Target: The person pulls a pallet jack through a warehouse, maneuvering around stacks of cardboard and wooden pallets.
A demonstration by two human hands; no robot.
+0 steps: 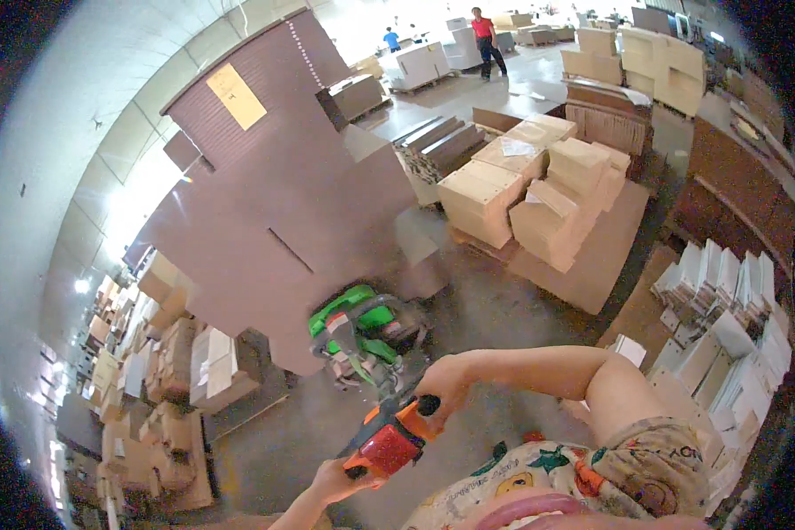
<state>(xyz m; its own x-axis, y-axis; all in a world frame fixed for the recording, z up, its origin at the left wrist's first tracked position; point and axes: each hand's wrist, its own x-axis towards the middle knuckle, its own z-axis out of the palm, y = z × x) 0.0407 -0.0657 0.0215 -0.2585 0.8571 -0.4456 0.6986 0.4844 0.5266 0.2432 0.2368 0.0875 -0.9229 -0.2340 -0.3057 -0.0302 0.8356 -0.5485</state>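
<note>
Both hands are on the orange and black tiller handle (389,449) of a green pallet truck (362,325). My left hand (337,480) wraps round its lower left grip, beside a black knob. At the upper right end, my right hand (442,384) closes round the other grip, its arm bent at the elbow. A dark shaft joins the handle to the truck body. Just past the truck rises a tall stack of brown boards (274,194) with a yellow paper sheet (237,95) on its side. The truck's forks are hidden.
Pallets of light boards (503,190) stand at right, and white panels (724,353) are piled along the near right. Cartons (163,353) line the left. A person in a red top (483,40) stands in the far aisle; another in blue (391,40) is farther back.
</note>
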